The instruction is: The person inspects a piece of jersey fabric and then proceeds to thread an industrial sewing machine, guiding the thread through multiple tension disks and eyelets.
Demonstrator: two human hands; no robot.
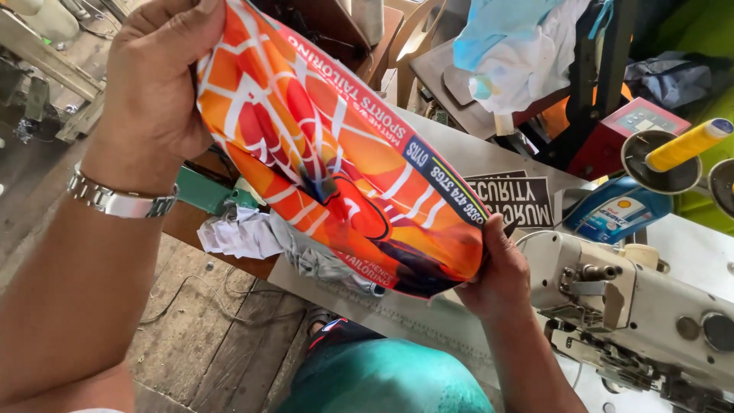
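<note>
The left hand (157, 73) was clenched on the upper end of an orange printed cloth (336, 153), its fingertips buried in the fabric and cut off by the top edge of the view, so only the knuckles and back of the hand showed; a metal watch (118, 200) sat on that wrist. The right hand (497, 271) gripped the lower right end of the same cloth, thumb on top, the other fingers hidden behind the fabric. The cloth hung stretched between the two hands, raised above the near edge of the work table (459, 149), with red, white and dark patterns and a dark band of lettering running along its far edge. Its underside could not be seen. Beneath it lay crumpled white and grey scraps (267, 237), partly covered. To the right stood a cream sewing machine (634, 306), its needle area hard to make out and its body cut off by the frame. Farther right were a blue bottle (612, 214) and a yellow thread spool (688, 145) on a stand. Teal fabric (382, 378) covered the person's lap near the bottom edge.
</note>
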